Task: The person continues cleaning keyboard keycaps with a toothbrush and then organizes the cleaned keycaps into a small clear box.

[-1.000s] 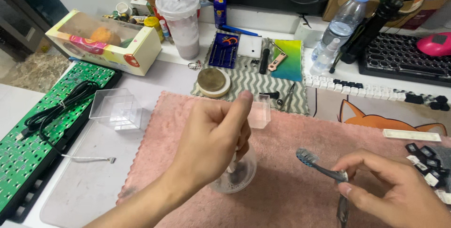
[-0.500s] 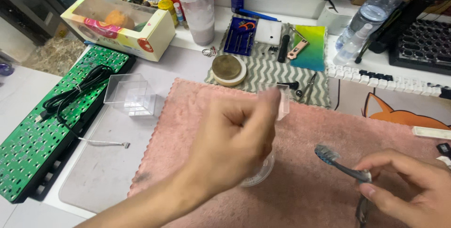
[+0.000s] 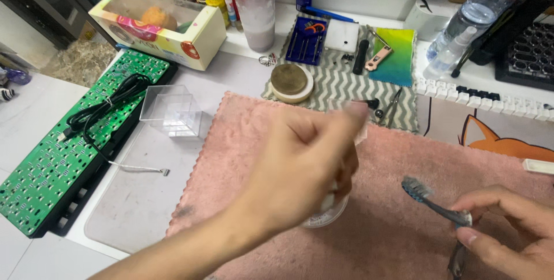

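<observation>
My left hand point(image 3: 306, 164) hovers over the pink towel point(image 3: 404, 239), blurred by motion, with its fingers curled and pinched together. A small pale clear piece point(image 3: 361, 134) shows at the fingertips; whether it is held I cannot tell. Under the palm a small clear round dish point(image 3: 328, 215) stands on the towel, mostly hidden. At the lower right, my right hand point(image 3: 508, 228) grips the handle of a grey toothbrush point(image 3: 430, 199), whose bristled head points up and left towards the dish.
A green circuit board point(image 3: 52, 164) with a black cable lies at left beside a clear plastic box point(image 3: 172, 110). Behind the towel are a chevron cloth with a round brown tin point(image 3: 289, 79), tools, a tall cup point(image 3: 257, 3), a cardboard box point(image 3: 156, 20), a water bottle point(image 3: 461, 23) and white keycaps point(image 3: 479, 96).
The view has shifted and drawn closer. My left hand has stayed over the dish, moving slightly. The toothbrush in my right hand remains at the lower right.
</observation>
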